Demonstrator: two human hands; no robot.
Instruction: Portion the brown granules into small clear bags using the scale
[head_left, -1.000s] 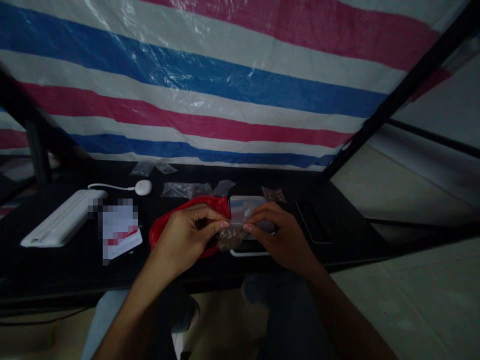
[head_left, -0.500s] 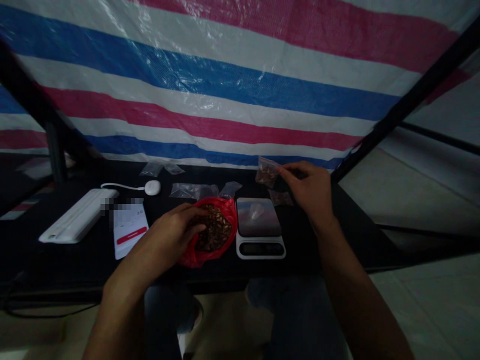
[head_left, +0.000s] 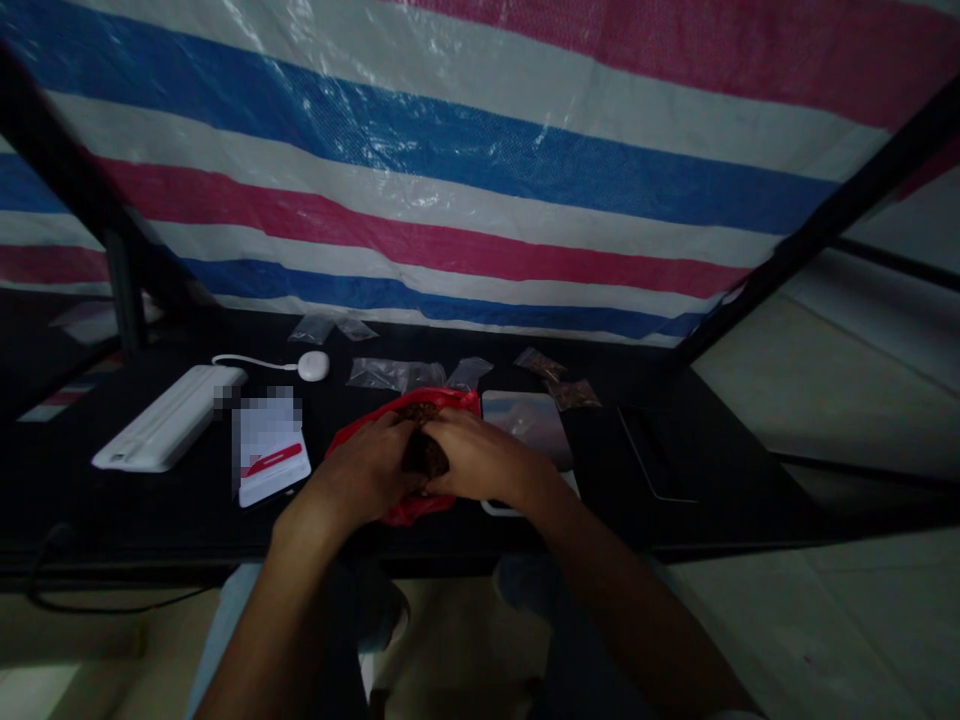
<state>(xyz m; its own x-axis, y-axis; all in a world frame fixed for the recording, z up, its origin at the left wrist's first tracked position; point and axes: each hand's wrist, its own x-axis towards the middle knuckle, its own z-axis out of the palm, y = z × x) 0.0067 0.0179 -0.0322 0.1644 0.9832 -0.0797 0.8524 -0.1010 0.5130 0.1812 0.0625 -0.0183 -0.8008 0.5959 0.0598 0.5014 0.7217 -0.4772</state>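
A red plastic bag [head_left: 465, 402] lies open on the black table, with small brown seed-like pieces [head_left: 426, 458] inside. My left hand [head_left: 375, 465] rests over its left side, fingers bent inward and thumb apart. From the right, my right hand [head_left: 469, 455] reaches over the opening, its thumb and fingers spread around the brown pieces. Some fingertips are hidden in the bag, and no held item shows in either hand. Beside the bag, partly under my right forearm, is a white kitchen scale [head_left: 536, 425]. Behind it lie two small clear packets of brown pieces, one farther back [head_left: 541, 364] and one nearer [head_left: 574, 394].
Clear plastic bags [head_left: 390, 375] lie behind the red bag, with more [head_left: 313, 328] at the back left. A phone [head_left: 274, 470], a white power bank [head_left: 169, 420] and a round white cabled device [head_left: 313, 366] are left. A dark flat device [head_left: 652, 455] lies right. Striped sheeting [head_left: 450, 200] hangs behind.
My right hand has put down the small packet behind the scale and moved left to the red bag. My left hand stays at the bag. The view has shifted slightly.
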